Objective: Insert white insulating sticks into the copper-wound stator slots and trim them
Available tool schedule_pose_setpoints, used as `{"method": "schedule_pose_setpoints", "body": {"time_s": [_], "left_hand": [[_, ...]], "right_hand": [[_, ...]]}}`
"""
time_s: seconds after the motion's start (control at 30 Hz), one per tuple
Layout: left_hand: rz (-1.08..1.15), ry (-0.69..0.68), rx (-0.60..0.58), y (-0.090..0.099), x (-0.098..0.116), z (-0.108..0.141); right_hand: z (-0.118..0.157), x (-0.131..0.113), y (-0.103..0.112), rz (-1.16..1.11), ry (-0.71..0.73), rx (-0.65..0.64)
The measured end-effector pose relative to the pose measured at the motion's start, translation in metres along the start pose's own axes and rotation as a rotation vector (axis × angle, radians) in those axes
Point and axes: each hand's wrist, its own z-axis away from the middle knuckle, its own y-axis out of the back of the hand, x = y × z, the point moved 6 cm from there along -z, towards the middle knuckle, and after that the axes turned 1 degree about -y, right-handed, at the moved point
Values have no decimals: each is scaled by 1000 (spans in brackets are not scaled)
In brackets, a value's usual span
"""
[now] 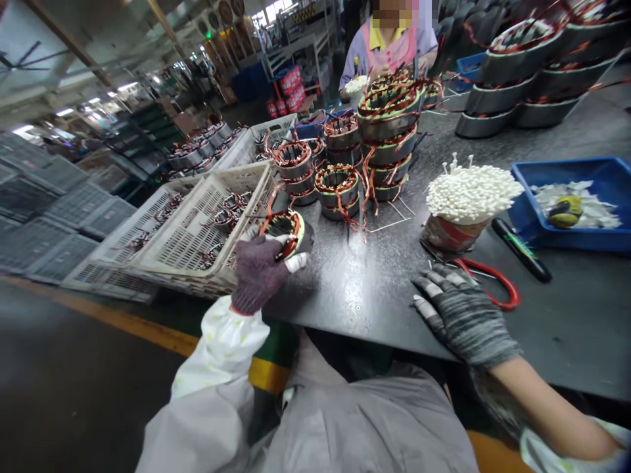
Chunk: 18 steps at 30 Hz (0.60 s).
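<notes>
My left hand (261,269), in a dark purple glove with white fingertips, grips a motor stator (300,233) near the table's left edge. Copper windings and a pale green lining show at the stator's open end, which is tilted toward me. My right hand (463,309), in a grey striped glove, lies with its fingers stretched out on the dark tabletop and holds nothing. Just beyond its fingers are red-handled scissors (510,292), their blades partly hidden. A tub (451,234) packed with white-tipped sticks (473,190) stands behind that hand.
Stacked stators (389,144) stand mid-table; larger stacks (507,85) are at the back right. White crates (236,180) of stators adjoin the left edge. A black-and-green cutter (522,249) lies beside a blue tray (591,240). Across the table sits a co-worker (394,49).
</notes>
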Motion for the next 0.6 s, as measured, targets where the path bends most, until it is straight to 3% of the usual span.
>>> {"method": "schedule_pose_setpoints", "body": {"time_s": [0.13, 0.27, 0.37, 0.47, 0.57, 0.6], "left_hand": [[-414, -49, -89, -18, -18, -40], [-490, -90, -160, -35, -40, -65], [-504, -103, -203, -37, -42, -81], [-512, -115, -90, -30, -24, -99], [-411, -170, 148, -27, 13, -121], [-356, -194, 173, -33, 29, -130]], "right_hand": [[-1, 0, 1, -22, 4, 12], [-2, 0, 2, -40, -27, 8], [-1, -2, 4, -37, -35, 11], [-1, -2, 3, -60, -33, 19], [-5, 3, -4, -104, -49, 14], [-7, 5, -6, -116, -64, 6]]}}
